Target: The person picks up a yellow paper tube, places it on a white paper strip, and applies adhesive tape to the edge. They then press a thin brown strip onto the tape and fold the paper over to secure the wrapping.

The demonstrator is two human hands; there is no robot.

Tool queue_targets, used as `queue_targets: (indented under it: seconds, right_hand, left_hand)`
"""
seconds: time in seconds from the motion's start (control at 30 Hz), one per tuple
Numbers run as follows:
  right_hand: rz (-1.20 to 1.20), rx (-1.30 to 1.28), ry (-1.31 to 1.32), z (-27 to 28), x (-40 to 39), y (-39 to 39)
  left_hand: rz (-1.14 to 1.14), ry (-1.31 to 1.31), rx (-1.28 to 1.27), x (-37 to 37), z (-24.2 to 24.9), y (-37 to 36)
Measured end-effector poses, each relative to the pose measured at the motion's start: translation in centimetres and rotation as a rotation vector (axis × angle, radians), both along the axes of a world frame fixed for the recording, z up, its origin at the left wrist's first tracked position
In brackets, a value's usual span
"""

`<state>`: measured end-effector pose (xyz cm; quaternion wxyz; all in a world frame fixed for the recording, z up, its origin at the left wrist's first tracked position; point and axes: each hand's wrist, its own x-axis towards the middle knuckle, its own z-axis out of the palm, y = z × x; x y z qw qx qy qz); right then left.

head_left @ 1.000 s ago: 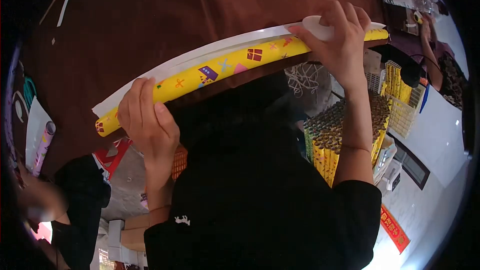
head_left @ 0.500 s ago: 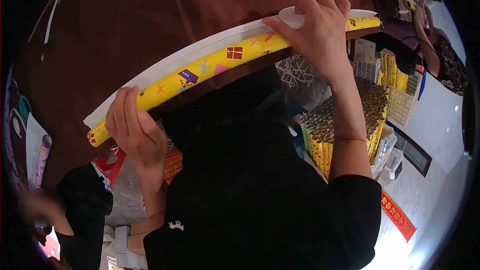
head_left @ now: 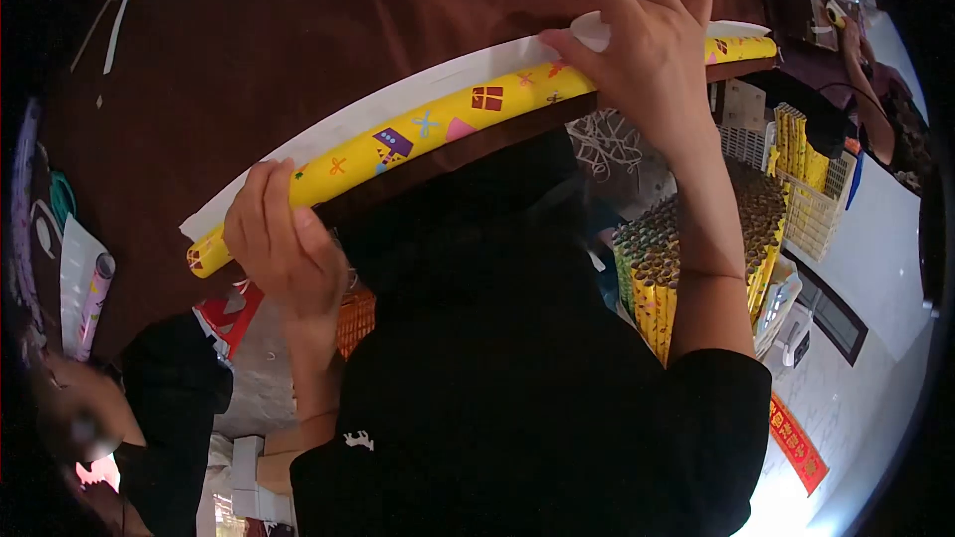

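Observation:
A long roll of yellow wrapping paper [head_left: 453,134], printed with gifts and bows, lies along the table's near edge. Its white loose edge [head_left: 368,104] shows on the far side. Near the left end, my left hand [head_left: 284,239] is closed over the roll, fingers on top and thumb on the near side. Toward the right end, my right hand [head_left: 652,55] grips the roll with its fingers bent. A rounded white piece [head_left: 591,32] shows between that thumb and the fingers; the palm side is hidden.
Brown cloth covers the table [head_left: 239,50]. A pink patterned roll [head_left: 96,303] lies at left, near another person [head_left: 90,408]. Below right stand many bundled yellow rolls [head_left: 686,249] and a white basket [head_left: 811,214]. Another person's arm [head_left: 860,80] shows at upper right.
Both hands and the roll keep the same arrangement. The whole view has shifted slightly, so everything sits a little further right. The person at left has moved slightly.

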<state>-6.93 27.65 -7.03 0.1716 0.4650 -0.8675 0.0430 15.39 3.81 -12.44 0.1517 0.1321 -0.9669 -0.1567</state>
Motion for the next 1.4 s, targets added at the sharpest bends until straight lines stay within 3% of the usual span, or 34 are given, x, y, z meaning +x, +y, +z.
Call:
queue_targets:
  seconds: [0.03, 0.2, 0.37, 0.43, 0.83, 1.1, 1.2, 1.27, 1.4]
  right_hand:
    - [-0.098, 0.093, -0.055, -0.3, 0.0, 0.4]
    - [-0.083, 0.117, -0.039, -0.2, -0.1, 0.1]
    - [-0.097, 0.119, -0.057, -0.2, -0.1, 0.0]
    - [-0.086, 0.110, -0.048, -0.2, -0.1, 0.1]
    - [-0.089, 0.072, -0.072, -0.3, 0.0, -0.1]
    - [-0.117, 0.080, -0.066, -0.1, -0.1, 0.1]
    - [-0.024, 0.060, -0.038, 0.8, -0.8, 0.8]
    - [0.077, 0.000, -0.236, 2.1, -1.5, 1.6]
    - [0.053, 0.049, -0.295, 5.6, -3.5, 4.8]
  left_hand:
    - [-0.019, -0.021, -0.036, -0.1, 0.2, 0.1]
    - [-0.001, -0.221, -0.127, -1.2, 1.6, 1.2]
    - [-0.029, -0.230, -0.236, -2.3, 2.2, 2.3]
    - [-0.088, -0.068, -0.231, -3.4, 1.7, 3.0]
    - [-0.337, 0.234, 0.081, -12.3, 1.3, 12.6]
    - [-0.293, 0.220, 0.119, -12.3, 0.8, 13.5]
    - [-0.301, 0.188, 0.106, -12.1, 1.0, 13.3]
    - [-0.310, 0.185, 0.100, -12.1, 1.1, 13.2]
    - [-0.313, 0.153, 0.085, -12.1, 1.2, 13.2]
